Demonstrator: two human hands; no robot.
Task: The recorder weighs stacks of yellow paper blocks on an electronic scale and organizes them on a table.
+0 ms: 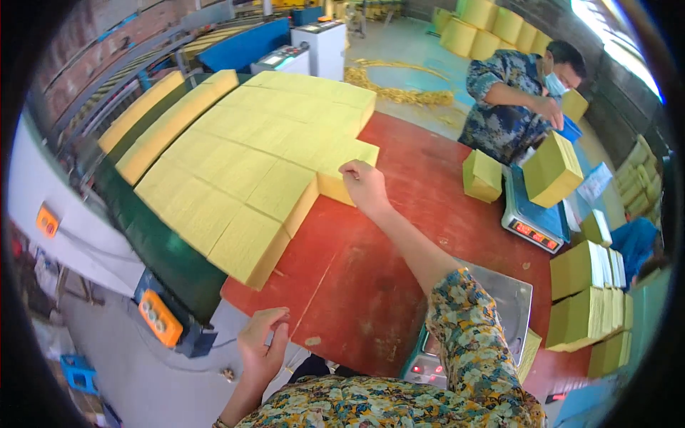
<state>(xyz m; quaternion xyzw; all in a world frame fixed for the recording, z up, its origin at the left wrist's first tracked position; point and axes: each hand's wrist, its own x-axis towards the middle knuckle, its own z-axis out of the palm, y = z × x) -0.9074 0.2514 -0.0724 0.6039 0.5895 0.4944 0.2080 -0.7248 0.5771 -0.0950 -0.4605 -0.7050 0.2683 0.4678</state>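
Several stacks of yellow paper (250, 150) lie side by side in a large block, partly on the red tabletop (364, 285). My right hand (365, 187) is at the front right corner of this block, its fingers curled together. Whether it touches the paper, or holds anything small, I cannot tell. Low in front of my body, off the table's near edge, my left hand (262, 346) has its fingers half bent and the thumb apart, with nothing in it. My right forearm passes over a metal-topped scale (514, 285), partly hiding it.
Across the table, a masked person (510, 100) stands by a blue scale (531, 221) bearing a yellow paper stack (553, 171). More paper stacks (578, 317) are piled at the right edge. A green conveyor belt (168, 250) and an orange control box (160, 317) are at left.
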